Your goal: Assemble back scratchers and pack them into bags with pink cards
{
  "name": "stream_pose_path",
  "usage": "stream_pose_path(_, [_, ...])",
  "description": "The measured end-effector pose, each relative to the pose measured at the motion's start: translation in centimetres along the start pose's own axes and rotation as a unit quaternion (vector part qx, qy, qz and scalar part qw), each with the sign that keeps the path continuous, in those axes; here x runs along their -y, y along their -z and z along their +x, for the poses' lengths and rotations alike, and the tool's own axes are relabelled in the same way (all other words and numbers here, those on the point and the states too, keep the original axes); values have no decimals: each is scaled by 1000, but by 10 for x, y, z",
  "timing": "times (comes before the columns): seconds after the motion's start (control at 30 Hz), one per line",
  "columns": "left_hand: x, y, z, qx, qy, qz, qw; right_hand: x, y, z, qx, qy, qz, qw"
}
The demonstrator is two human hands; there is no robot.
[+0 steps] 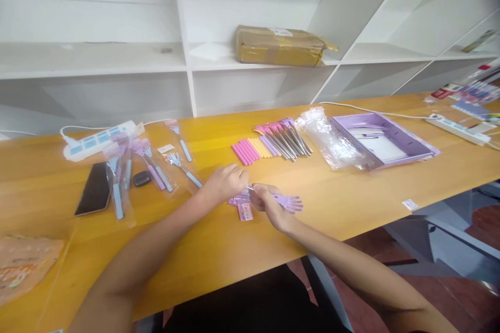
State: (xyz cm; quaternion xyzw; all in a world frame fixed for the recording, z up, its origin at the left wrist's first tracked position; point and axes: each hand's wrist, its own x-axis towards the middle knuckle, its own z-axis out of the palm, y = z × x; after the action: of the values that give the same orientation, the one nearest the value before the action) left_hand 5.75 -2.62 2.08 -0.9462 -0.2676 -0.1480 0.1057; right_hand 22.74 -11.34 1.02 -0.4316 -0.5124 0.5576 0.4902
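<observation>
Between my two hands is a purple hand-shaped scratcher [289, 202] with a metal rod. My right hand [269, 203] is closed round it just behind the purple fingers, which point right. At the rod's other end my left hand [227, 182] is closed; what lies inside its fist is hidden. Small printed cards [245, 211] lie under and beside my hands. Beyond them are a row of pink, yellow and purple tubes [253, 150] and a fan of metal rods with pink and purple hand-shaped heads [287, 138].
Bagged scratchers [117, 192], a black phone [94, 190], a small black object [141, 178] and a power strip [99, 140] lie left. Clear bags [332, 140] and a purple box [427, 153] are right. A taped carton [277, 47] rests on the shelf.
</observation>
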Motion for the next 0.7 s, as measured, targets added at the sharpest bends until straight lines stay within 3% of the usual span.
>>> stream_pose_path(0.13, [-12, 15, 4, 61, 109, -63, 990, 4, -3, -2, -97, 114, -29, 988])
stream_pose_path(0.2, [-16, 24, 5, 84, 171, -117, 975, 9, -5, -5, -46, 136, -9, 990])
stream_pose_path(0.27, [-18, 31, 5, 96, 190, -162, 964, 15, -7, -7, 49, 129, -9, 990])
stream_pose_path(0.33, [-19, 35, 5, 95, 180, -184, 962, 22, -10, -7, 112, 136, -40, 984])
stream_pose_path(0.5, [-14, 22, -1, 70, 147, -183, 970, 31, -19, -1, 127, 205, -113, 964])
stream_pose_path(0.6, [-5, 5, -6, 37, 71, -153, 985, 27, -27, 0, 150, 234, -193, 941])
stream_pose_path(0.7, [4, -9, -9, -60, -38, -126, 989, 19, -35, -3, 158, 286, -262, 908])
